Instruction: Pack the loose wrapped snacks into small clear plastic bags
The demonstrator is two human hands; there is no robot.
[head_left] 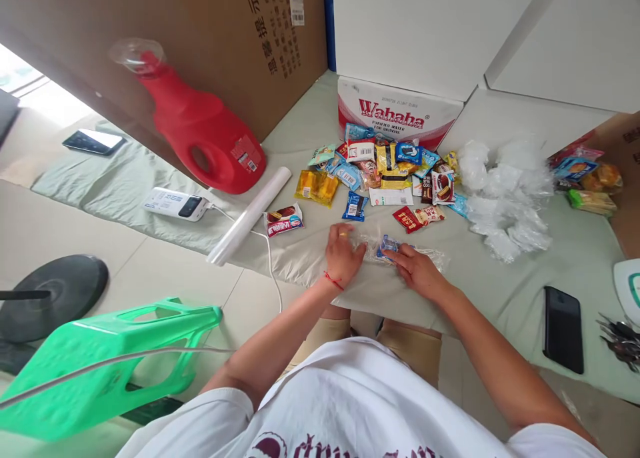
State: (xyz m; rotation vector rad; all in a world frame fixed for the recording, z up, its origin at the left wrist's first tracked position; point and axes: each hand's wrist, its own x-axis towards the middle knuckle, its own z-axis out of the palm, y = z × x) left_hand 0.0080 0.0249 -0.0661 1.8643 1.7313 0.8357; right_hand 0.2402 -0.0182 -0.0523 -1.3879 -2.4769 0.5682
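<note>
A clear plastic bag (431, 257) lies flat at the front of the cloth-covered table, with a small blue snack packet (387, 246) in or under its film; which one I cannot tell. At the bag's left end, my left hand (345, 255) has its fingers curled on the plastic. My right hand (419, 269) is closed at the packet's right side, fingertips on it. Beyond the hands is a heap of wrapped snacks (385, 161). Nearer lie a blue packet (355, 206), a red packet (407, 219) and a red-and-white packet (284, 219).
Crumpled clear bags (510, 198) pile up at right, near a black phone (563, 328). To the left are a plastic film roll (250, 215), a red jug (205, 135) and a white power bank (175, 203) with a cable. A Wahaha carton (397, 111) stands behind. A green stool (100, 358) is on the floor.
</note>
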